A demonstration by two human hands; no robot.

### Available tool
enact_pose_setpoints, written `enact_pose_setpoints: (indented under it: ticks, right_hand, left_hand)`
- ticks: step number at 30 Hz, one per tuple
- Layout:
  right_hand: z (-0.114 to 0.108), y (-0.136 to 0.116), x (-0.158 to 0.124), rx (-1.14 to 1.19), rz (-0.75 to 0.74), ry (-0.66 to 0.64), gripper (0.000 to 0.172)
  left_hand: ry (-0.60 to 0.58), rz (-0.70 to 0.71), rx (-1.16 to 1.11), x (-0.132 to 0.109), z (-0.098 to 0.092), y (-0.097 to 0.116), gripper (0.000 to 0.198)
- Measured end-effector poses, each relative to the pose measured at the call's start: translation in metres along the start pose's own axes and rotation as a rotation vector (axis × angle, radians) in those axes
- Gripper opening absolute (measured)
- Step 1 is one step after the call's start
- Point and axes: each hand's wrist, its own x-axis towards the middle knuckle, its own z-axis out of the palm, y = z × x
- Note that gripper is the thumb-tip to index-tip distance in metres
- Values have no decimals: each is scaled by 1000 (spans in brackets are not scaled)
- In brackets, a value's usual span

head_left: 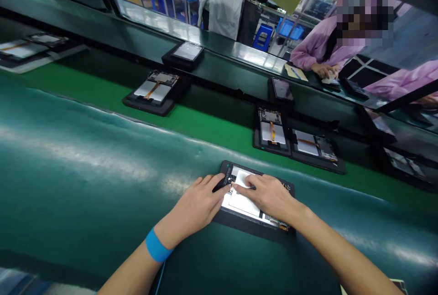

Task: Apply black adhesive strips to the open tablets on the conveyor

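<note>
Head view.

- Opened tablet: lies in a black tray on the dark green table, at its far edge, white panel facing up.
- Left hand: blue wristband; grip half-curled, fingertips on the tablet's left edge; cannot tell whether it pinches anything.
- Right hand: grip spread flat, palm down on the white panel, clasping nothing.
- Green belt: beyond the table, carrying further opened tablets in trays.
- Co-worker's pink sleeve: across the belt, upper right.
</note>
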Motion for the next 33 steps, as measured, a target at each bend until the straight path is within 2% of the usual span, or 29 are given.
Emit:
enact_pose_setpoints:
  ticks: [6, 15, 24, 28, 31, 33]
  right_hand:
    - [3, -7, -1, 7, 15, 11, 35]
    - [-1, -9, 2, 63, 61, 1, 35]
    - [-6, -14, 14, 268, 317, 81, 30]
    - [-9, -14, 22, 316, 407, 88, 22]
    - [-13, -14, 25, 337, 454, 114, 20]
    - [-15, -14, 25, 379, 491, 159, 18]
  left_hand:
    - [-15, 1, 7, 0, -3, 1, 39]
    - [-35, 17, 23, -3, 1, -3, 42]
    - [-84, -6, 40, 4, -5, 5, 46]
    - [-104, -15, 59, 7, -6, 11, 50]
    - [-76, -32, 2, 8, -5, 12, 48]
    - [3, -80, -135, 7, -5, 10, 45]
